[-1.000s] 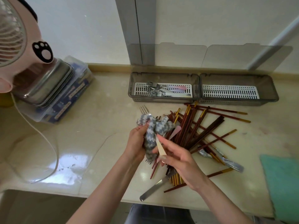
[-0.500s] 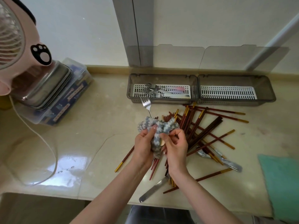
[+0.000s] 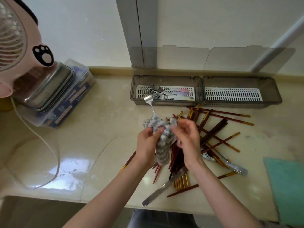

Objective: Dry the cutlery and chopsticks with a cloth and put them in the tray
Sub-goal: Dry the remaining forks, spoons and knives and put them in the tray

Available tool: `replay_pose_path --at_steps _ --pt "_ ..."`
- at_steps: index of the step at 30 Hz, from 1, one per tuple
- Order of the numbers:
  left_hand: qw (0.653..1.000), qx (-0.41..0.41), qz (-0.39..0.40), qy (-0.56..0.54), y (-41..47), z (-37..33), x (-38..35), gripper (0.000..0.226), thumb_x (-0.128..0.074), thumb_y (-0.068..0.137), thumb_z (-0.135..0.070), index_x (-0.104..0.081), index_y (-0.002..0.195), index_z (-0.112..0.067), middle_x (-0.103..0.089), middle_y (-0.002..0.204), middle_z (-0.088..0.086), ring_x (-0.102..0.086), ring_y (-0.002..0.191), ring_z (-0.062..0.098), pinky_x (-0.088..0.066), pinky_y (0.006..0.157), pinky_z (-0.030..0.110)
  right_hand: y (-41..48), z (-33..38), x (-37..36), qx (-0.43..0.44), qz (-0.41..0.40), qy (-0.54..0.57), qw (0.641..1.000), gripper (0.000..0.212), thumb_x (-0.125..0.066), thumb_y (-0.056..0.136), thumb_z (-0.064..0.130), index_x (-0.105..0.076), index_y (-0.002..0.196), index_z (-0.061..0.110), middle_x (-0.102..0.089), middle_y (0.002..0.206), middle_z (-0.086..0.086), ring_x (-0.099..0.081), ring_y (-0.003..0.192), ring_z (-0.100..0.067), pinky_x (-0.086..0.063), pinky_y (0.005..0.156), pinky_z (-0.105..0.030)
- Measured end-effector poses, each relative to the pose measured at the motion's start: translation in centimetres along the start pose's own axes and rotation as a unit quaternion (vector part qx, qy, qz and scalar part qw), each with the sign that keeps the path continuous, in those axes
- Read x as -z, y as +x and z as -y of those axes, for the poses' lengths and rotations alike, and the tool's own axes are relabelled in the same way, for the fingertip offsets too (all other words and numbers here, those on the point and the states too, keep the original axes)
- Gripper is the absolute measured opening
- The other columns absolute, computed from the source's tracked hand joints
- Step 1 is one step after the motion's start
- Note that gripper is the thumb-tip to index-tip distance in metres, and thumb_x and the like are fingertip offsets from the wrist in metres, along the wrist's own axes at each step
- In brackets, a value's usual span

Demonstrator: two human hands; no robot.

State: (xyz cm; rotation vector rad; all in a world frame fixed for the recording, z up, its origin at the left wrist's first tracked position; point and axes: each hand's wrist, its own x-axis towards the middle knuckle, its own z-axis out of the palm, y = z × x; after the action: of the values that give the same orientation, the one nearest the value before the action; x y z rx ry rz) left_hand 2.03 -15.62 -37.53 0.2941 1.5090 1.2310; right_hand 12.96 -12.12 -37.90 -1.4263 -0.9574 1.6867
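Fork now sticks farther out of cloth.

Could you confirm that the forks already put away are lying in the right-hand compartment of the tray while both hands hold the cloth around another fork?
Not quite: the head view shows the forks in the left-hand compartment of the tray, not the right-hand one. The left hand and right hand do hold the cloth around another fork.

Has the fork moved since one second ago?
Yes. The fork slid out of the cloth toward the left tray; its tines now overlap the tray's front wall.
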Motion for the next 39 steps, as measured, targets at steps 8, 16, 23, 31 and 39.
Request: replay_pose_path --at_steps 8,16,23,31,39 --pt "0.963 -0.108 -0.014 0.245 0.0 0.1 -0.9 0.024 -0.069 0.083 -0.021 -0.054 0.065 -0.015 -0.057 0.057 -0.003 -0.051 0.052 0.010 -0.044 0.050 0.029 3.7 3.5 -2.4 0.070 0.032 -0.141 0.987 0.004 -0.070 0.082 0.015 -0.070 0.079 0.015 -0.067 0.072 0.004 -0.060 0.069 -0.005 -0.047 0.071 -0.020" --pt "0.983 -0.018 -0.005 0.184 0.9 -0.2 1.8 0.022 -0.066 0.085 -0.018 -0.062 0.086 0.004 -0.068 0.080 0.020 -0.069 0.073 0.029 -0.059 0.069 0.041 10.8 9.1 -3.4 0.229 -0.029 -0.284 0.931 0.014 -0.060 0.090 0.015 -0.070 0.099 0.011 -0.063 0.083 0.009 -0.054 0.071 0.001 -0.043 0.073 -0.015" --pt "0.993 0.018 -0.009 0.114 1.1 -0.8 4.9 0.014 -0.061 0.088 -0.013 -0.060 0.101 -0.009 -0.069 0.078 0.008 -0.069 0.058 0.012 -0.056 0.051 0.025 14.0 5.6 -2.2 0.233 0.046 -0.617 0.750 0.034 -0.065 0.087 0.017 -0.062 0.121 0.020 -0.059 0.121 -0.004 -0.056 0.110 -0.019 -0.042 0.087 -0.025" --pt "0.998 0.044 -0.029 -0.024 2.1 -0.2 8.3 0.014 -0.048 0.095 -0.008 -0.062 0.093 -0.009 -0.071 0.081 0.010 -0.070 0.064 0.016 -0.056 0.054 0.027 7.4 -0.7 0.5 0.221 0.382 -0.672 0.594 0.023 -0.063 0.086 0.014 -0.068 0.103 0.029 -0.048 0.103 0.008 -0.050 0.102 -0.012 -0.047 0.085 -0.030" --pt "0.984 0.115 -0.005 -0.134 2.2 0.7 7.6 0.025 -0.046 0.096 -0.017 -0.059 0.113 -0.005 -0.069 0.098 0.013 -0.067 0.082 0.022 -0.058 0.057 0.029 7.4 -1.6 0.5 0.299 0.345 -0.636 0.622 0.007 -0.063 0.086 0.017 -0.066 0.085 0.023 -0.055 0.091 0.006 -0.039 0.087 -0.006 -0.044 0.088 -0.035"
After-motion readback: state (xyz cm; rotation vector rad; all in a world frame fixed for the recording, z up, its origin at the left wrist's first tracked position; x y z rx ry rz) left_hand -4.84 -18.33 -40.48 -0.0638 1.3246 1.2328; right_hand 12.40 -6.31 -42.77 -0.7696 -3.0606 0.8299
